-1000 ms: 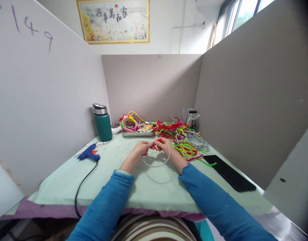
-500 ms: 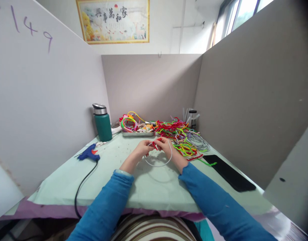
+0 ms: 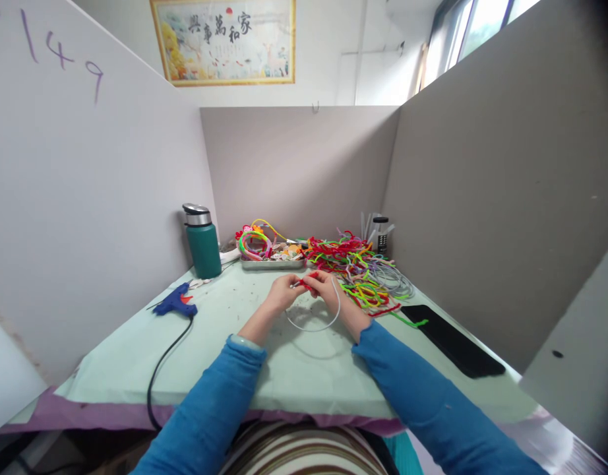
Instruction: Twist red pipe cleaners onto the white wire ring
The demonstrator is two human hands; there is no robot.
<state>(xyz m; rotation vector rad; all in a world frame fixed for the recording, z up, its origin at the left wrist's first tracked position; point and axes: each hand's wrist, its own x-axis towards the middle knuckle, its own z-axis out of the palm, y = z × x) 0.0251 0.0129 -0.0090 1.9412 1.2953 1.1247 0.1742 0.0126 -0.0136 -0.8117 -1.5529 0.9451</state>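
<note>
Between my two hands hangs a thin white hoop (image 3: 311, 329), its lower curve above the pale green cloth. A fuzzy red pipe cleaner (image 3: 308, 280) sits at the top of the hoop, where my fingertips meet. My left hand (image 3: 283, 292) pinches the hoop and the near end of the red pipe cleaner. My right hand (image 3: 326, 287) is closed on the red pipe cleaner against the hoop. How the red strand is wound there is partly hidden by the fingers.
A blue glue gun (image 3: 176, 301) with a black cord lies on the left, near a green bottle (image 3: 204, 247). At the back are a metal tray (image 3: 273, 265) of craft pieces and a heap of coloured pipe cleaners (image 3: 341, 254). A black phone-like slab (image 3: 455, 341) lies right. Partitions enclose three sides.
The loose red end that hung down between my hands is now drawn up at my fingertips. My left hand has shifted slightly, and the hoop has tilted a little.
</note>
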